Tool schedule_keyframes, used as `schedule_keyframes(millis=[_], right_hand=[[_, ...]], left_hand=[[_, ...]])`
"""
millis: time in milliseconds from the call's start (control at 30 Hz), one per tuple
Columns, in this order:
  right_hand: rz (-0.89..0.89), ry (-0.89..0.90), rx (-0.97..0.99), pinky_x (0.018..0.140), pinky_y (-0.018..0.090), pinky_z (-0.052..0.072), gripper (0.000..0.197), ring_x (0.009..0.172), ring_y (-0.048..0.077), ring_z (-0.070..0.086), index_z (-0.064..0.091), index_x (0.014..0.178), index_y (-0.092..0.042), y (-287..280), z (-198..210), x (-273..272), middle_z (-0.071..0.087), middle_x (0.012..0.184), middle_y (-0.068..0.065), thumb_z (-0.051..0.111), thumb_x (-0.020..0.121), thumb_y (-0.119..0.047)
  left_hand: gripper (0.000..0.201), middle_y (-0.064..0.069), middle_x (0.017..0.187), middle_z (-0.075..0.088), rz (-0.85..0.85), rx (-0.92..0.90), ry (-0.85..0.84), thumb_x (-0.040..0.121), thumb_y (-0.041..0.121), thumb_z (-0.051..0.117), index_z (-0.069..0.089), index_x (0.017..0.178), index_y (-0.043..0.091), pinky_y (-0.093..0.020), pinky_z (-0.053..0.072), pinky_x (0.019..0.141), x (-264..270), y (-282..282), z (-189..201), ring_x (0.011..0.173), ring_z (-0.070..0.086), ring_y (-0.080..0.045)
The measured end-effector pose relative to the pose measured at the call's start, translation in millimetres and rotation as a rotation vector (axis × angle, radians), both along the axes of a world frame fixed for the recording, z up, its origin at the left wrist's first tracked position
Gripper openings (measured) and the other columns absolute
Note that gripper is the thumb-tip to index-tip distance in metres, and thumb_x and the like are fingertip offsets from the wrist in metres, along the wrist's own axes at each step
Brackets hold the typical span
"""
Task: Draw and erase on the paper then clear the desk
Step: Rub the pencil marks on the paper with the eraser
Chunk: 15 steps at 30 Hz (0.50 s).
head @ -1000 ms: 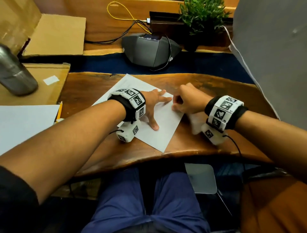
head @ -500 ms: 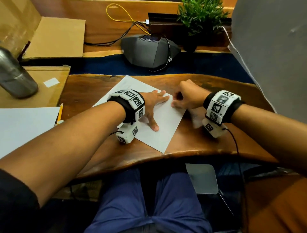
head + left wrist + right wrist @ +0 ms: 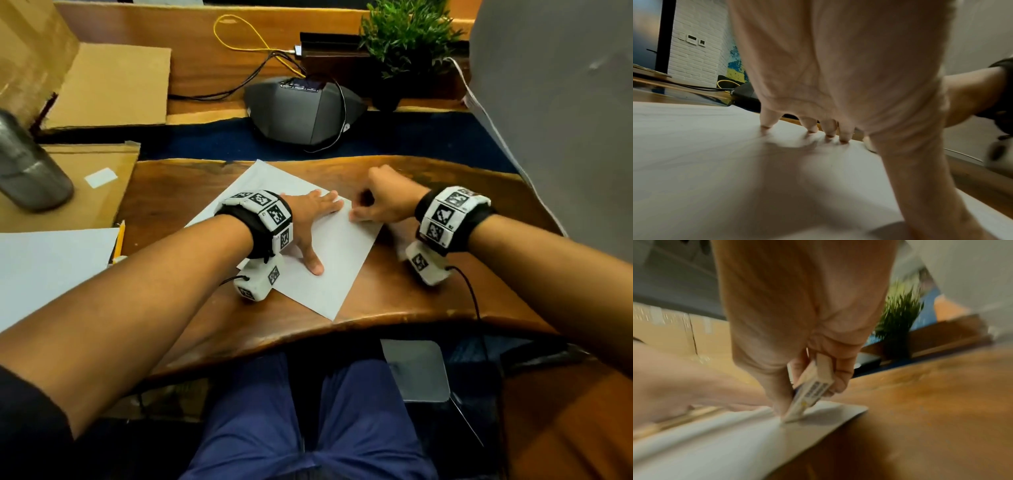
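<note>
A white sheet of paper (image 3: pixel 337 260) lies tilted on the wooden desk (image 3: pixel 404 298). My left hand (image 3: pixel 310 222) lies flat on it, fingers straight and spread, pressing the paper (image 3: pixel 715 162) down. My right hand (image 3: pixel 383 202) pinches a white eraser (image 3: pixel 813 391) in a printed sleeve, its lower end on the paper (image 3: pixel 725 443) near the right corner. In the head view the eraser is hidden inside the fist. A yellow pencil (image 3: pixel 120 240) lies at the desk's left edge.
A second white sheet (image 3: pixel 48 267) lies at the left, cardboard (image 3: pixel 113 85) and a metal bottle (image 3: pixel 24 168) beyond it. A dark conference phone (image 3: pixel 301 109) with cables and a potted plant (image 3: pixel 407 41) stand at the back. A grey panel (image 3: pixel 561 120) rises at the right.
My right hand has shifted slightly back and forth with the eraser over the paper's right part. The left hand has stayed pressed on the sheet.
</note>
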State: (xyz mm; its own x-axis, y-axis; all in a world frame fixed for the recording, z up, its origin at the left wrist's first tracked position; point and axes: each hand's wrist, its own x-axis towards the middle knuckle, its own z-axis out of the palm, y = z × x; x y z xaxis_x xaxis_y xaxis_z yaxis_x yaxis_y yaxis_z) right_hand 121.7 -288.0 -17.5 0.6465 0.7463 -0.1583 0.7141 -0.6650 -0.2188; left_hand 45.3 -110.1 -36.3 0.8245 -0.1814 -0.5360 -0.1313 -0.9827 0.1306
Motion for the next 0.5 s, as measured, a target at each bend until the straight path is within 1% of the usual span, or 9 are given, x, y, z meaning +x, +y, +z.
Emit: schedule_keyframes(millis=[33, 67, 167, 200, 267, 300, 367, 433, 500], right_hand=[[-0.031, -0.014, 0.013, 0.063, 0.022, 0.053, 0.020, 0.075, 0.015, 0.064, 0.074, 0.089, -0.011, -0.7, -0.9, 1.7, 0.072, 0.086, 0.001, 0.075, 0.086, -0.030], [-0.025, -0.002, 0.004, 0.064, 0.024, 0.053, 0.019, 0.076, 0.015, 0.064, 0.073, 0.090, -0.011, -0.2, -2.3, -1.5, 0.071, 0.086, 0.001, 0.075, 0.086, -0.030], [0.120, 0.074, -0.051, 0.057, 0.017, 0.045, 0.014, 0.069, 0.008, 0.060, 0.069, 0.083, -0.019, 7.8, -6.9, -20.1, 0.064, 0.076, -0.009, 0.075, 0.085, -0.032], [0.100, 0.071, -0.055, 0.056, 0.016, 0.043, 0.014, 0.068, 0.008, 0.060, 0.068, 0.079, -0.021, 8.5, -4.6, -17.8, 0.064, 0.073, -0.010, 0.075, 0.085, -0.032], [-0.009, 0.012, -0.007, 0.053, 0.018, 0.042, 0.018, 0.070, 0.014, 0.063, 0.069, 0.073, -0.018, 6.7, -1.1, -4.1, 0.064, 0.069, -0.007, 0.075, 0.085, -0.030], [-0.037, -0.022, 0.010, 0.053, 0.020, 0.043, 0.018, 0.072, 0.017, 0.064, 0.071, 0.075, -0.014, 7.6, -1.3, -1.4, 0.065, 0.070, -0.004, 0.075, 0.085, -0.028], [0.002, -0.015, 0.003, 0.052, 0.022, 0.043, 0.017, 0.071, 0.017, 0.063, 0.072, 0.079, -0.012, 14.1, -6.2, -10.0, 0.066, 0.072, -0.001, 0.074, 0.085, -0.028], [0.093, 0.066, -0.022, 0.053, 0.022, 0.042, 0.014, 0.066, 0.011, 0.060, 0.071, 0.080, -0.015, 20.1, -11.4, -22.0, 0.066, 0.072, -0.004, 0.074, 0.085, -0.028], [0.035, 0.034, -0.017, 0.056, 0.025, 0.045, 0.015, 0.067, 0.013, 0.062, 0.073, 0.080, -0.014, 17.9, -8.2, -14.5, 0.069, 0.073, -0.002, 0.073, 0.085, -0.029]], left_hand=[[0.144, 0.016, 0.162, -0.017, 0.012, -0.004, -0.003, 0.052, 0.059, 0.088, -0.010, 0.155, 0.035, -0.048, 0.004, 0.122, -0.2, 0.3, -1.1, 0.150, -0.013, -0.012], [0.145, 0.015, 0.162, -0.016, 0.030, -0.008, -0.003, 0.051, 0.059, 0.089, -0.009, 0.155, 0.036, -0.048, 0.005, 0.121, -0.5, -0.1, -0.9, 0.150, -0.010, -0.013], [0.150, 0.010, 0.164, -0.013, 0.060, -0.016, -0.016, 0.046, 0.060, 0.090, -0.011, 0.155, 0.036, -0.050, 0.010, 0.120, -2.1, 1.0, 0.8, 0.151, -0.003, -0.018], [0.147, 0.011, 0.163, -0.013, 0.053, -0.020, -0.015, 0.050, 0.058, 0.090, -0.010, 0.155, 0.036, -0.049, 0.009, 0.120, -2.4, 0.1, 2.4, 0.151, -0.004, -0.017], [0.140, 0.014, 0.163, -0.015, 0.022, -0.023, -0.013, 0.056, 0.054, 0.089, -0.007, 0.156, 0.034, -0.047, 0.005, 0.121, -4.2, -2.3, 4.3, 0.151, -0.009, -0.015], [0.139, 0.014, 0.163, -0.015, 0.007, -0.023, -0.016, 0.056, 0.054, 0.089, -0.006, 0.157, 0.033, -0.046, 0.004, 0.121, -5.6, -3.3, 6.5, 0.150, -0.011, -0.014], [0.136, 0.011, 0.164, -0.012, 0.014, -0.023, -0.029, 0.057, 0.053, 0.089, -0.001, 0.157, 0.032, -0.046, 0.007, 0.120, -7.4, -1.8, 8.3, 0.151, -0.006, -0.017], [0.135, 0.007, 0.164, -0.009, 0.045, -0.003, -0.039, 0.057, 0.054, 0.089, 0.000, 0.157, 0.034, -0.048, 0.014, 0.119, -10.0, -1.4, 10.9, 0.151, 0.002, -0.022], [0.133, 0.006, 0.164, -0.013, 0.036, 0.017, -0.042, 0.058, 0.055, 0.088, 0.000, 0.156, 0.038, -0.051, 0.014, 0.119, -11.2, -3.3, 12.1, 0.151, 0.000, -0.024]])
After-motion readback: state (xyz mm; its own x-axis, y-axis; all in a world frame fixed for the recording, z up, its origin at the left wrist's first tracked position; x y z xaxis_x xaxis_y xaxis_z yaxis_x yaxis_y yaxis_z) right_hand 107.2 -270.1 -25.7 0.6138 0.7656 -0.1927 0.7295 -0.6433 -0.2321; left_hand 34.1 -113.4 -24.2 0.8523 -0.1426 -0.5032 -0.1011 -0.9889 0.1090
